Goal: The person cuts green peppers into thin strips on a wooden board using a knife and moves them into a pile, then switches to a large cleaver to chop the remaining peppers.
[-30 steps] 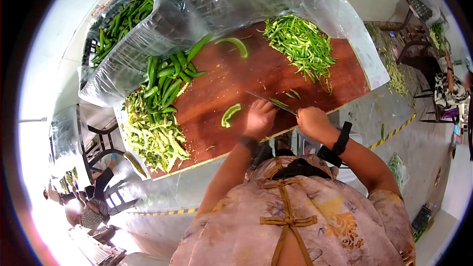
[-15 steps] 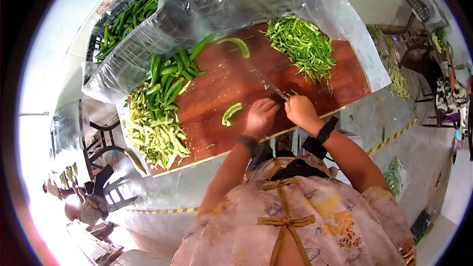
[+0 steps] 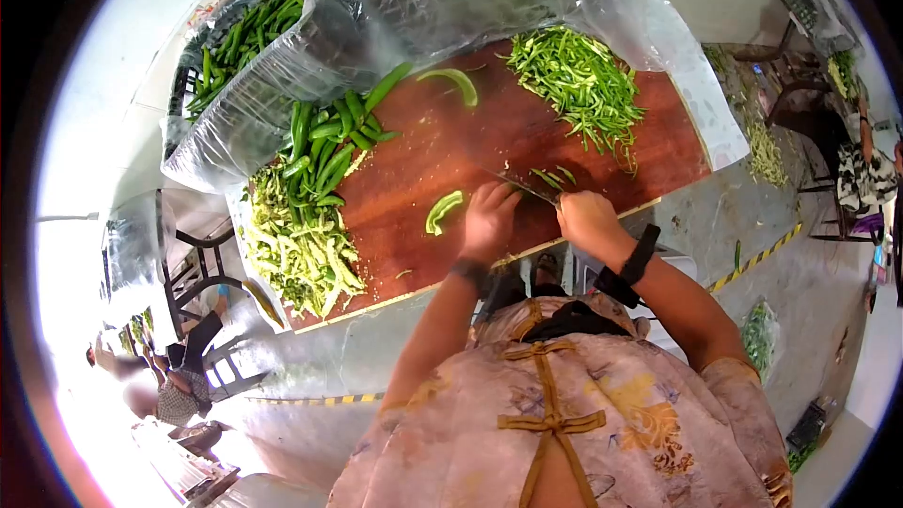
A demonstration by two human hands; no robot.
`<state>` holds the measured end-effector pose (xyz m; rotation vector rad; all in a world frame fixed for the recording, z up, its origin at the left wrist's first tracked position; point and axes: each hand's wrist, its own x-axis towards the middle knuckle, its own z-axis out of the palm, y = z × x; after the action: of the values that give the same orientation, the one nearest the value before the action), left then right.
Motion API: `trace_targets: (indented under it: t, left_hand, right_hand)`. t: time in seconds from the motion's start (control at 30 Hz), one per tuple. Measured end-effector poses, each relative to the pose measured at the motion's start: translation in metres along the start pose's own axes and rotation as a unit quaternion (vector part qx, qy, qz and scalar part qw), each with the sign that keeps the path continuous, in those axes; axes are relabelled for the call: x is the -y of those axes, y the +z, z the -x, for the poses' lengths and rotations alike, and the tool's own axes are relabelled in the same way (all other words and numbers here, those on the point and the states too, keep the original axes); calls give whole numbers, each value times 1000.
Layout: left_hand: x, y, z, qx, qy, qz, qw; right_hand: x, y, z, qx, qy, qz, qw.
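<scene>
My right hand (image 3: 589,218) is closed around the handle of a knife (image 3: 529,188). Its blade points away and to the left, low over the brown wooden board (image 3: 404,174). Just left of the blade is my left hand (image 3: 490,222), fingers bent and pressed together against the board; whatever lies under them is hidden. Several thin green pepper strips (image 3: 553,177) lie beyond the blade. Left of my left hand sits a cut-open green pepper half (image 3: 444,213). Farther up, another pepper half (image 3: 455,84) lies on the board.
Sliced green peppers (image 3: 576,85) are heaped at the far right. Whole green peppers (image 3: 331,150) lie at the left, above a pile of pale pepper cores (image 3: 299,254). A plastic-lined crate (image 3: 249,89) holds more peppers. Another person (image 3: 183,390) is at the lower left.
My right hand and the knife have shifted slightly right, opening a gap from my left hand. More cut strips now show beyond the blade. My left hand has moved slightly left.
</scene>
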<state>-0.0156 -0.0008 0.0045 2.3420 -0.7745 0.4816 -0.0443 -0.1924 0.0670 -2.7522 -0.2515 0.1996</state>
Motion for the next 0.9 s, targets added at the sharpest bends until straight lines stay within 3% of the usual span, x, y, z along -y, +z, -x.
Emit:
trace_targets:
  t: [0.07, 0.5, 0.67, 0.7, 0.9]
  left_hand:
    - [3, 0, 1, 49, -6, 0, 999]
    - [6, 4, 0, 12, -12, 26, 1000]
    - [6, 1, 2, 37, -18, 33, 999]
    - [6, 1, 1, 35, -18, 30, 999]
    - [6, 2, 0, -23, -9, 47, 999]
  right_hand:
    - [1, -5, 10, -4, -39, 4, 999]
    - [4, -9, 9, 64, -27, 6, 998]
    - [13, 12, -25, 57, -24, -5, 998]
    - [15, 15, -30, 4, -55, -15, 998]
    - [5, 2, -22, -25, -24, -32, 999]
